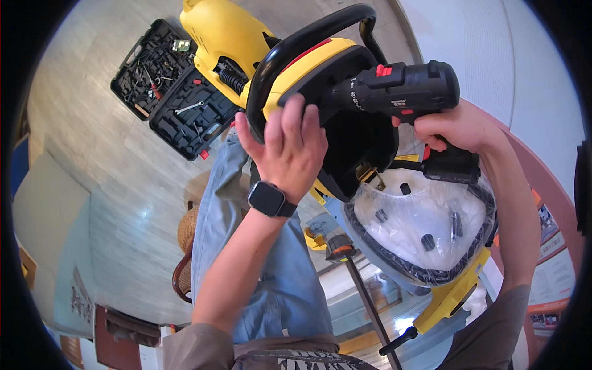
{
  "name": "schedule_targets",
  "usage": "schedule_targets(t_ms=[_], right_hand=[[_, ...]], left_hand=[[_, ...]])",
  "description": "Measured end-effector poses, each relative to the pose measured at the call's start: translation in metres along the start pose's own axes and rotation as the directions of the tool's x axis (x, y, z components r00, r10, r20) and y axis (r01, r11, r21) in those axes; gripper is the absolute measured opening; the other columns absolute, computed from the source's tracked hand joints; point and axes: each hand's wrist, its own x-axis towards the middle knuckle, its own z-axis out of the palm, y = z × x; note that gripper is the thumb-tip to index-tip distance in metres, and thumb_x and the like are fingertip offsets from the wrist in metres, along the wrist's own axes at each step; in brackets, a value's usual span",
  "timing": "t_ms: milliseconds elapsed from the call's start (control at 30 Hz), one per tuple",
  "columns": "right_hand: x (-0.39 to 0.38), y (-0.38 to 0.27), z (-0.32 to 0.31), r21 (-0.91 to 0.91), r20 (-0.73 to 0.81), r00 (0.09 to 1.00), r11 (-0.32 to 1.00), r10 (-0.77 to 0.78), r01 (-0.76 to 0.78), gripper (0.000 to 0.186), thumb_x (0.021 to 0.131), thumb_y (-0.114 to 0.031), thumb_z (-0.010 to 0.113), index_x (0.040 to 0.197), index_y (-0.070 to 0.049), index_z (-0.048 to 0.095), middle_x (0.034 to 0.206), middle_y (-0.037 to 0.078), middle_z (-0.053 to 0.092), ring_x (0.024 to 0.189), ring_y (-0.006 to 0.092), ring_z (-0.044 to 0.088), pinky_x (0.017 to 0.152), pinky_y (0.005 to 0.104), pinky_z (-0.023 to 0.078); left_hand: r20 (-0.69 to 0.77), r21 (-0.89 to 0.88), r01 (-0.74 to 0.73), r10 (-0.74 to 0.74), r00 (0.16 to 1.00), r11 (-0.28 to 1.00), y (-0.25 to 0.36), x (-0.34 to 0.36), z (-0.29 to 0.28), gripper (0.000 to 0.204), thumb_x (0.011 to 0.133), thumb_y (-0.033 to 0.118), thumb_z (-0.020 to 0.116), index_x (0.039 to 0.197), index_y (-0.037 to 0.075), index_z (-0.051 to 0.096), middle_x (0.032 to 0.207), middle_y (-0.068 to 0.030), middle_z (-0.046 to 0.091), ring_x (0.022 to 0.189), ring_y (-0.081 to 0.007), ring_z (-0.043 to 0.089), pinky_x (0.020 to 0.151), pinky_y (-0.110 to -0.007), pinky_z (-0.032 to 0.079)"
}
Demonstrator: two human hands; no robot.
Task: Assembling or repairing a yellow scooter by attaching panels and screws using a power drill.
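My left hand (287,142), a watch on its wrist, has its fingers spread against the rim of a yellow-and-black machine housing (316,57). A black curved handle (283,49) arches over the housing, which has a dark open cavity. My right hand (450,129) grips a black cordless drill (419,86) with red switches; its front end points left into the housing, and the tip is hidden. Below the drill, a rounded part wrapped in clear plastic (419,225) has a dark edge and a white middle.
An open black toolbox (185,123) with wrenches and other tools lies on the floor (86,92) at left. Another yellow body (219,34) is at the top. A yellow part with a black grip (441,305) is at lower right, beside a curved white-and-pink surface (487,55). A wicker item (188,225) stands beyond my legs.
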Motion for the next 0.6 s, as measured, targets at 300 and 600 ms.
schedule_targets(t_ms=[300, 600], right_hand=[[0.004, 0.018, -0.001, 0.03, -0.01, 0.998, 0.998, -0.06, 0.061, 0.028, 0.073, -0.009, 0.059, 0.1, -0.002, 0.066, 0.056, -0.001, 0.051, 0.047, 0.007, 0.045, 0.051, 0.0249, 0.039], [0.004, 0.014, 0.003, 0.008, -0.026, 0.998, 0.998, -0.062, 0.062, 0.029, 0.075, -0.012, 0.064, 0.102, -0.002, 0.066, 0.062, 0.003, 0.055, 0.052, 0.0082, 0.048, 0.051, 0.0261, 0.042]], left_hand=[[-0.133, -0.051, 0.183, -0.188, 0.973, 0.982, 0.012, 0.024, 0.018, 0.018, 0.065, 0.025, 0.076, 0.078, 0.021, 0.063, 0.136, 0.0033, 0.053, 0.121, -0.0188, 0.046, 0.109, -0.057, 0.014], [-0.09, -0.077, 0.214, -0.221, 0.971, 0.974, 0.01, 0.021, 0.017, 0.022, 0.064, 0.028, 0.078, 0.081, 0.021, 0.065, 0.135, 0.0051, 0.053, 0.124, -0.0166, 0.046, 0.109, -0.059, 0.014]])
